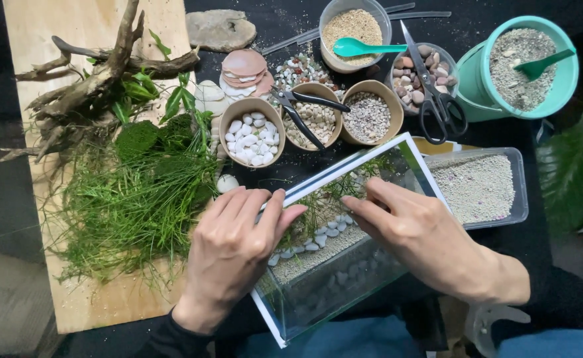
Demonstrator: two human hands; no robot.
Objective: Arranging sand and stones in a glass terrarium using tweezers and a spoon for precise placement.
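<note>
A small glass tank (411, 159) with a white rim lies tilted in front of me, with sand, white pebbles and green grass inside. My left hand (235, 248) rests on its left rim, fingers bent over the edge. My right hand (424, 235) reaches into the tank from the right, its fingertips near the white pebbles (328, 232) and the grass. Whether either hand pinches something is not visible.
Driftwood (96, 76), moss and long grass (129, 199) lie on a wooden board at left. Paper cups of pebbles (252, 136) and gravel (369, 116), pliers (305, 109), scissors (434, 86), a clear sand tray (480, 189) and a teal bucket (523, 63) stand behind.
</note>
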